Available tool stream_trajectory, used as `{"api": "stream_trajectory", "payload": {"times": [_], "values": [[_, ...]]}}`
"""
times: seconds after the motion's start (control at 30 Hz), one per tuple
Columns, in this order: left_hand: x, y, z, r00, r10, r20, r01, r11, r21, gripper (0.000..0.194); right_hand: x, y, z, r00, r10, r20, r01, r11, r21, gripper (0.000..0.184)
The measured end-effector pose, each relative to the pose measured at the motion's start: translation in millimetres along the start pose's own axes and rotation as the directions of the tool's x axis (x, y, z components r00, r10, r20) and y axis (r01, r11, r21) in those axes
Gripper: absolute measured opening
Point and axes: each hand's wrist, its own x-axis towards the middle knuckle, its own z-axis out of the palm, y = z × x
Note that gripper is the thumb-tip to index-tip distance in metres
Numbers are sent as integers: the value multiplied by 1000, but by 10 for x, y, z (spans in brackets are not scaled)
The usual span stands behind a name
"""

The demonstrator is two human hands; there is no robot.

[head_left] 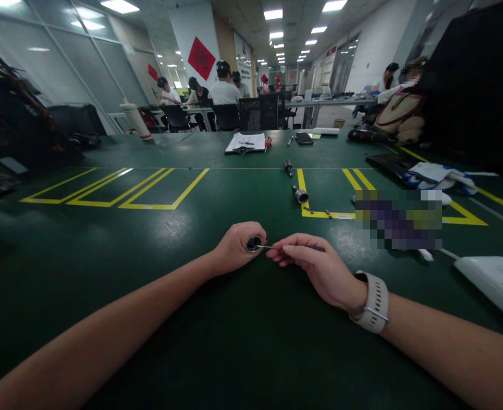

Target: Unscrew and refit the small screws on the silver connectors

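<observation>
My left hand (234, 246) is wrapped round a metal cylinder (253, 244), its round open end turned toward me and to the right. In my right hand (313, 263) is a thin-shafted screwdriver (265, 246), pinched between thumb and fingers. Its shaft reaches into the cylinder's opening, where the tip is hidden. Part of a dark purplish handle shows along the right fingers. Both hands are just above the green table (217, 353). Beyond them lie a metal sleeve (301, 196), a smaller metal part (287, 167) and several tiny metal pieces (328, 214).
Yellow tape (148, 206) marks boxes on the table. Farther back are a clipboard with papers (245, 142), a red-handled tool (268, 143) and a phone (305, 138). At the right lie gloves (441, 175), a blurred-out area and a white device (494, 279). People sit in the background.
</observation>
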Motion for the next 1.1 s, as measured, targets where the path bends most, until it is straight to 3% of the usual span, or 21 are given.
{"api": "stream_trajectory", "payload": {"times": [0.13, 0.23, 0.33, 0.43, 0.57, 0.67, 0.77, 0.87, 1.0, 1.1], "values": [[-5, -2, 12, 998, -44, -43, 45, 998, 35, 13, -56, -20, 27, 989, -147, -22, 140, 971, -195, 16], [-10, -4, 23, 999, -36, -39, 40, 994, 99, 10, -106, -45, 74, 970, -243, -19, 209, 869, -448, 17], [-14, 3, 30, 1000, -15, -15, 18, 980, 197, 9, -131, -60, 118, 952, -306, 24, 264, 778, -570, 16], [-15, 19, 22, 999, 8, 39, -18, 970, 243, 7, -120, -64, 112, 959, -281, 39, 255, 796, -549, 16], [-9, 27, 2, 995, 22, 100, -40, 982, 182, 7, -56, -34, 41, 992, -127, 2, 121, 938, -326, 16], [-3, 6, -2, 997, 13, 73, -20, 995, 97, 6, -8, 12, 2, 998, -62, -21, 59, 991, -124, 14], [-1, -17, 5, 1000, -7, 29, 6, 1000, 25, 9, 6, 39, -5, 999, -38, -15, 37, 998, -53, 14], [-3, -21, 12, 999, -37, -6, 37, 999, 21, 10, -20, 25, 13, 997, -78, -22, 76, 992, -105, 15], [-5, -7, 18, 997, -73, -36, 76, 994, 80, 9, -84, -40, 67, 985, -173, -24, 154, 924, -351, 16], [-7, 6, 20, 997, -68, -20, 71, 987, 146, 10, -101, -76, 96, 984, -176, -8, 154, 878, -454, 16]]}}
